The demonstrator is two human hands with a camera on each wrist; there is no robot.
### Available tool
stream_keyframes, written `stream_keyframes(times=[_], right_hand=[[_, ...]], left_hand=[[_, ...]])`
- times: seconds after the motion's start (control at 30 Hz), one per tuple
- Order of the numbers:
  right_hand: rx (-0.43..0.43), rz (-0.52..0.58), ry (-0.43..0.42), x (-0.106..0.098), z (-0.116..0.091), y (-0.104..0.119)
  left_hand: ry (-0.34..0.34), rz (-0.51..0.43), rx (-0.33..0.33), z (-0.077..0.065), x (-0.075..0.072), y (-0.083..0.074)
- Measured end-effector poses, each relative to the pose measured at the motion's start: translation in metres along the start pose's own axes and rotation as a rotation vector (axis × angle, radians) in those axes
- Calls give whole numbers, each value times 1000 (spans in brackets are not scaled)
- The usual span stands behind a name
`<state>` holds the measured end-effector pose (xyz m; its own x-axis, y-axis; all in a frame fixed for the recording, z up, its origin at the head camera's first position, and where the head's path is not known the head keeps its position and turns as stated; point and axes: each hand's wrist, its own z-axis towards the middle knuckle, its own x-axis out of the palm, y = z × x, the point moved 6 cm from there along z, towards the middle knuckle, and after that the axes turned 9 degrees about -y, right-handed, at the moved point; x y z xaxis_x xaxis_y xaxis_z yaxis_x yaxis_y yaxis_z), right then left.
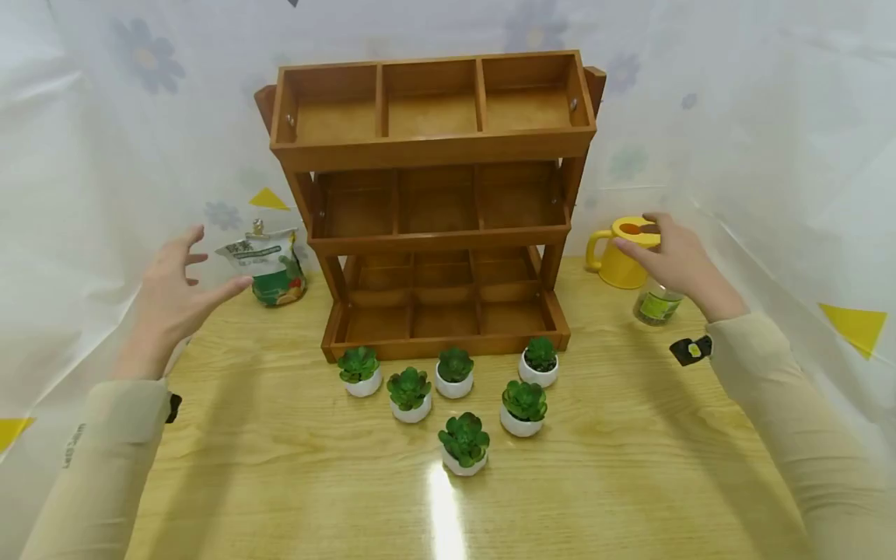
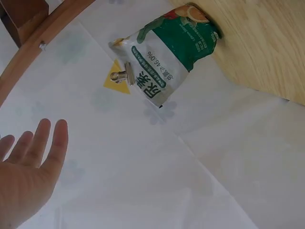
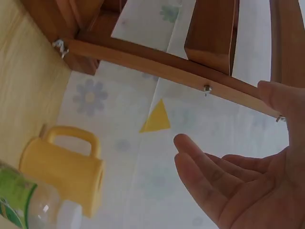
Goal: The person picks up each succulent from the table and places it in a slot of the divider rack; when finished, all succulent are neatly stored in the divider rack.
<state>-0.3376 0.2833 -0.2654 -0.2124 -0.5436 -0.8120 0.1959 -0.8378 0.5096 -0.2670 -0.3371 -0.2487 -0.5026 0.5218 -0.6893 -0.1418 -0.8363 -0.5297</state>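
Note:
My left hand (image 1: 175, 292) is raised at the left with fingers spread and nothing in it. Behind it stands a green and white fertilizer bag (image 1: 276, 272), its top held by a metal clip (image 2: 122, 75). On the other side my right hand (image 1: 675, 260) hangs in the air, fingers apart and holding nothing. It overlaps a yellow watering can (image 1: 619, 268) and a small clear bottle with a green label (image 1: 656, 305) in the head view. Between the hands rises a wooden three-tier shelf (image 1: 434, 148) with divided compartments.
Several potted succulents (image 1: 465, 442) in white pots stand on the wooden table (image 1: 315, 482) before the shelf. White flower-printed sheeting (image 1: 700, 109) encloses the back and sides, with yellow triangles (image 1: 852, 327) on it.

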Motion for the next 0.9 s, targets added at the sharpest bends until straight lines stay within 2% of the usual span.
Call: stream_keyframes(times=[0.13, 0.3, 0.4, 0.53, 0.73, 0.9], right_hand=[[93, 197, 95, 16, -3, -17], [208, 460, 297, 58, -14, -36], [274, 546, 413, 85, -25, -45], [357, 593, 508, 112, -35, -56], [455, 677, 512, 136, -41, -68], [413, 672, 489, 154, -43, -70]], left_hand=[[-21, -116, -28, -5, 1, 4], [-29, -180, -31, -11, 6, 4], [-22, -207, -16, -14, 13, 3], [-2, -234, -19, -20, 20, 2], [-4, -280, -9, -26, 23, 1], [34, -282, -47, -31, 30, 7]])
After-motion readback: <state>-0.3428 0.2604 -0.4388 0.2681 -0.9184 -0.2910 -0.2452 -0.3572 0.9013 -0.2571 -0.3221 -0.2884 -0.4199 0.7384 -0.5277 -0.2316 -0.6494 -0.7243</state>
